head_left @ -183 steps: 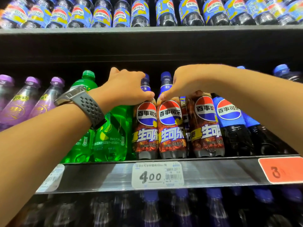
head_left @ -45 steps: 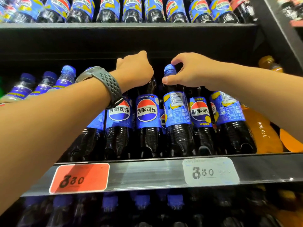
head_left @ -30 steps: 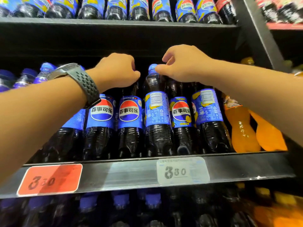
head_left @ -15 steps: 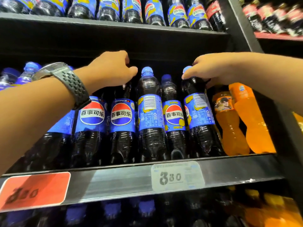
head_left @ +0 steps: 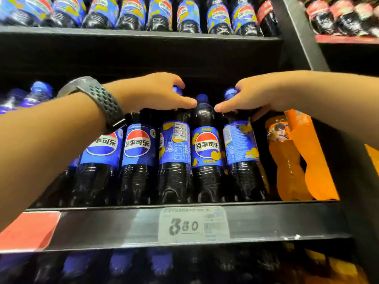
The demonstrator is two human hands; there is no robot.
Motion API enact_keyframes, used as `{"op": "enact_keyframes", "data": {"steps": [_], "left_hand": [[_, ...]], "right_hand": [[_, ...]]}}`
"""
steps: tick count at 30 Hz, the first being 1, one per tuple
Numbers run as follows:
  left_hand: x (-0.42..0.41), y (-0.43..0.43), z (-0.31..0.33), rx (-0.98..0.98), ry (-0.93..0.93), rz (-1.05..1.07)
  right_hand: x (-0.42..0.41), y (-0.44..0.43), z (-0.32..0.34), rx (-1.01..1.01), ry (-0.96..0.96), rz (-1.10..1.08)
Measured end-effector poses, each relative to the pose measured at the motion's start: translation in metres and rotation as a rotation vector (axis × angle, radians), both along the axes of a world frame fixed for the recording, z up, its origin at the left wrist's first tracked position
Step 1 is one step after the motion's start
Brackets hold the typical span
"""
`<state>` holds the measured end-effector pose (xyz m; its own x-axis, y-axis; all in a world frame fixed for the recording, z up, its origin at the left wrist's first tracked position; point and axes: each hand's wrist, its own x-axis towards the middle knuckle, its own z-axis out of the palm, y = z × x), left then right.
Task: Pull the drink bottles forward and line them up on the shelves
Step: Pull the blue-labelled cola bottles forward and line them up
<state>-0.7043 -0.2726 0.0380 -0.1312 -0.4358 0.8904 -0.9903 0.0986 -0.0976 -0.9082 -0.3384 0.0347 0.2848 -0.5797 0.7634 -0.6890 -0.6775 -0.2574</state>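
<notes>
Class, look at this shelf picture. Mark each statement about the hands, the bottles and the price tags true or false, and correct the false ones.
1. The left hand rests on top of a cola bottle. True.
2. The right hand holds an orange bottle. False: it grips the neck of a cola bottle; the orange bottles stand untouched to its right.
3. A watch is worn on the left wrist. True.
4. The white price tag reads 4.00. False: it reads 3.80.
5. The bottle between the hands shows its logo to the front. True.
6. The top shelf carries no bottles. False: a row of bottles stands on it.
</notes>
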Motion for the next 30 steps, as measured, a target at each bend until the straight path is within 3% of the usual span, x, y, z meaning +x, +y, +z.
{"op": "enact_keyframes", "data": {"steps": [2, 4, 9, 14, 20, 25, 30], "left_hand": [[0.003, 0.008, 0.003, 0.123, 0.089, -0.114], [0.005, 0.013, 0.004, 0.192, 0.122, -0.161], [-0.004, 0.002, 0.001, -0.004, -0.005, 0.022], [-0.002, 0.015, 0.002, 0.153, 0.118, -0.053], [-0.013, 0.004, -0.009, -0.071, -0.081, 0.172], [-0.012, 0.007, -0.012, -0.006, -0.002, 0.136], [-0.014, -0.003, -0.02, -0.053, -0.139, 0.229]], "right_hand": [[-0.006, 0.001, 0.002, 0.171, -0.037, 0.166], [-0.012, 0.002, 0.004, 0.197, -0.054, 0.211], [-0.008, -0.005, -0.004, 0.109, -0.042, 0.079], [-0.014, 0.006, -0.007, 0.251, -0.059, 0.161], [-0.014, 0.006, -0.022, 0.161, -0.027, 0.099], [-0.015, 0.008, -0.032, 0.294, -0.032, 0.16], [-0.011, 0.007, -0.045, 0.144, -0.016, 0.063]]}}
